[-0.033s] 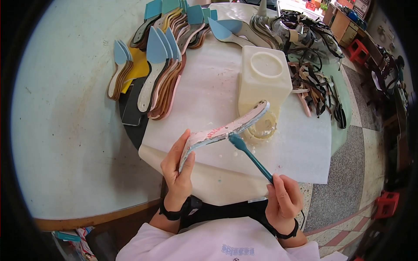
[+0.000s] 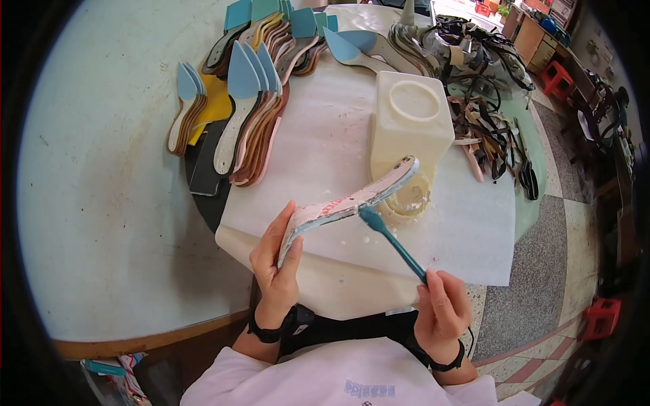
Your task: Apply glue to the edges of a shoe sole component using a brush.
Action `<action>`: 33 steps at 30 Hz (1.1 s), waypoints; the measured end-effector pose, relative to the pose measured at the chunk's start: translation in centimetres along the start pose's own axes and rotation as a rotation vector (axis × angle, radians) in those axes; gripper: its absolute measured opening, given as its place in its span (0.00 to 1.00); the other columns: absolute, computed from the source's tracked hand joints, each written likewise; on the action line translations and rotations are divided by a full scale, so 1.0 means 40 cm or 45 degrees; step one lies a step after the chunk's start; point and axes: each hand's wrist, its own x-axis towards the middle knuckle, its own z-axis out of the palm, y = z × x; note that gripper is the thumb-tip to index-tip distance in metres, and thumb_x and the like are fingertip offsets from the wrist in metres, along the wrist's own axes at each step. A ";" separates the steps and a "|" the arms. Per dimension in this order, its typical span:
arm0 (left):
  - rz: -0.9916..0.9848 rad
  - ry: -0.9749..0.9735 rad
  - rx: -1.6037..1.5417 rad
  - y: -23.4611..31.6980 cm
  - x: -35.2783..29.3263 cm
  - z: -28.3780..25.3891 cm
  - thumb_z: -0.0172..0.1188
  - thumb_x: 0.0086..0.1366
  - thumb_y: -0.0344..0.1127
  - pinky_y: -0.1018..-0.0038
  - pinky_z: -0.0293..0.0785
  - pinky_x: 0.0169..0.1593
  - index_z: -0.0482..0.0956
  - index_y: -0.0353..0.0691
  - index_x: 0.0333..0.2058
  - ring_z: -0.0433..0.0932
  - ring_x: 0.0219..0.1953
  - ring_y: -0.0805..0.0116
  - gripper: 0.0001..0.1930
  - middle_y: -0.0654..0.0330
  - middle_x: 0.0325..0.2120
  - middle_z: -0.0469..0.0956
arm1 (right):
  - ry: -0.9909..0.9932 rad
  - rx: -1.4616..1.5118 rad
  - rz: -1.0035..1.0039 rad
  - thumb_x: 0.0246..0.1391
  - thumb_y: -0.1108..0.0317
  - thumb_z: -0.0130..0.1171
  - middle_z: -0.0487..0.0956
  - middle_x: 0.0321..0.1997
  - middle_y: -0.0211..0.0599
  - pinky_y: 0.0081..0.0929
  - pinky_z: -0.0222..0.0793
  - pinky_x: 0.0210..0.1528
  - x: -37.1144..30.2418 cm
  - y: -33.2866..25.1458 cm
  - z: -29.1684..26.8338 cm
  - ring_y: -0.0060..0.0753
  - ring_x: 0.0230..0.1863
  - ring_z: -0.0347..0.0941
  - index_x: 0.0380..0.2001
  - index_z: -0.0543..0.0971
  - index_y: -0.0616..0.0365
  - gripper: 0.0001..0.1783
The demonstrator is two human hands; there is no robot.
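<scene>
Curved insole (image 2: 338, 205) pinched in my left hand (image 2: 276, 284), teal brush (image 2: 399, 250) gripped in my right hand (image 2: 443, 311), its head up against the insole's near edge

Far end of that insole sits in front of the cream plastic jug (image 2: 412, 128) just beyond the grip, so it blocks part of it, stacks of blue-tipped insoles (image 2: 245, 74) past the left hand, messy strap heap (image 2: 484, 128) beyond the right

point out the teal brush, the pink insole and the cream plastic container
Teal brush (image 2: 397, 245): head view, middle of its handle.
Pink insole (image 2: 349, 201): head view, middle of its upper face.
Cream plastic container (image 2: 409, 141): head view, middle of its body.
</scene>
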 end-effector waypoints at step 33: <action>-0.675 -0.460 -0.841 0.059 0.037 -0.054 0.54 0.55 0.34 0.77 0.68 0.32 0.66 0.33 0.51 0.75 0.35 0.63 0.24 0.45 0.45 0.74 | 0.269 0.048 0.326 0.52 0.81 0.56 0.75 0.35 0.41 0.15 0.62 0.26 0.013 0.060 -0.053 0.24 0.30 0.69 0.42 0.77 0.68 0.12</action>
